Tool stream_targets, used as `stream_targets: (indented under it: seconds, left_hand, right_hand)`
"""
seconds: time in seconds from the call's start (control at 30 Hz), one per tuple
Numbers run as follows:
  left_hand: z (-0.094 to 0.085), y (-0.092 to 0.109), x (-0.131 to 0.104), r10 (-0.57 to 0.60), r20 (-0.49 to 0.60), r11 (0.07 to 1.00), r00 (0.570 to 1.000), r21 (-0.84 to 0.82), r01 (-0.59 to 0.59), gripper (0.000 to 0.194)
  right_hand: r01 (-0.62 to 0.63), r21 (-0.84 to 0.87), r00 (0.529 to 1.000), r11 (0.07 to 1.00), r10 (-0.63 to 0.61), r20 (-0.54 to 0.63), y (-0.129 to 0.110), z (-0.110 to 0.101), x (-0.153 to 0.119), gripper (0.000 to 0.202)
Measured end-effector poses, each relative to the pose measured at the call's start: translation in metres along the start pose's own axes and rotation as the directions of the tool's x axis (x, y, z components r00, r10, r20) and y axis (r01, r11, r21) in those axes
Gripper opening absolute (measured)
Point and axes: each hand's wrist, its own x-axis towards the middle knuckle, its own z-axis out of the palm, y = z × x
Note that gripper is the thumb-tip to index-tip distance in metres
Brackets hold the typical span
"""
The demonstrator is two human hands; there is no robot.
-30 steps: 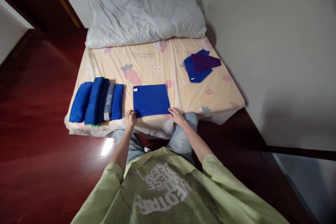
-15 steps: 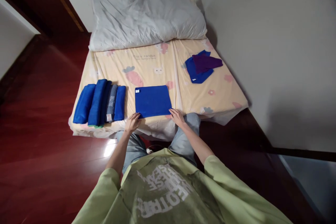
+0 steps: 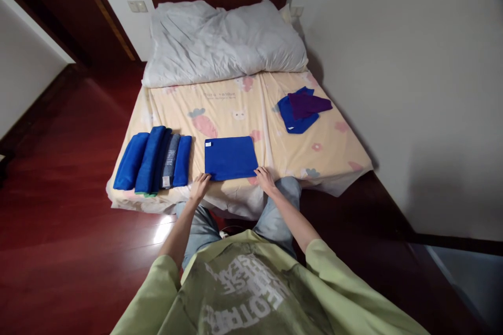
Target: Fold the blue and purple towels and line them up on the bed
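Note:
A blue cloth (image 3: 230, 158) lies flat as a rectangle near the bed's front edge, its small white label at the far left corner. My left hand (image 3: 200, 186) has its fingers closed on the cloth's near left corner. At the near right corner, my right hand (image 3: 264, 178) pinches the edge in the same way. Left of the cloth, several rolled or folded blue towels (image 3: 149, 159) and a grey one with lettering (image 3: 170, 161) lie side by side. A purple cloth (image 3: 308, 105) rests on another blue cloth (image 3: 293, 124) at the right.
The bed's patterned sheet (image 3: 223, 115) hangs over the front edge, close to my legs. A large white pillow or quilt (image 3: 228, 42) lies across the head of the bed. A pale wall (image 3: 393, 89) rises on the right, and dark red floor (image 3: 58, 209) shows on the left.
The view has tilted up a little, so the bed and cloths appear lower. Both hands stay at the cloth's near corners, and the cloth looks unchanged.

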Motion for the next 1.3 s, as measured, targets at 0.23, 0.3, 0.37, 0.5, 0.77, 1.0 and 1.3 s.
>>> stream_targets:
  seconds: [0.23, 0.3, 0.37, 0.5, 0.77, 1.0, 1.3]
  left_hand:
    - [0.003, -0.006, -0.033, 0.075, -0.078, 0.988, 0.994, -0.13, -0.085, 0.038]
    - [0.009, -0.006, -0.038, 0.067, -0.096, 0.977, 0.993, -0.198, -0.085, 0.038]
    - [0.015, -0.006, -0.038, 0.033, -0.114, 0.962, 0.993, -0.265, -0.062, 0.04]
    - [0.026, -0.008, -0.036, -0.043, -0.146, 0.93, 0.988, -0.367, -0.014, 0.052]
    - [0.023, -0.017, -0.032, -0.198, -0.114, 0.893, 0.974, -0.431, 0.131, 0.053]
    - [0.015, -0.012, -0.019, -0.413, -0.088, 0.841, 0.906, -0.42, 0.342, 0.031]
    - [0.008, -0.002, -0.004, -0.543, 0.038, 0.769, 0.839, -0.38, 0.515, 0.033]
  right_hand:
    - [0.193, 0.153, 0.98, 0.969, -0.197, 0.012, 0.009, -0.006, -0.034, 0.043]
    - [0.212, 0.202, 0.976, 0.956, -0.219, 0.012, 0.01, -0.003, -0.041, 0.044]
    - [0.199, 0.241, 0.979, 0.95, -0.202, -0.011, 0.01, 0.0, -0.044, 0.046]
    - [0.162, 0.312, 0.987, 0.936, -0.148, -0.069, 0.01, 0.007, -0.046, 0.051]
    - [0.022, 0.433, 0.994, 0.901, 0.027, -0.107, 0.015, 0.008, -0.04, 0.04]
    - [-0.202, 0.424, 0.959, 0.883, 0.266, -0.097, 0.02, 0.018, -0.027, 0.028]
    - [-0.328, 0.351, 0.934, 0.877, 0.358, -0.022, 0.013, 0.016, -0.008, 0.03]
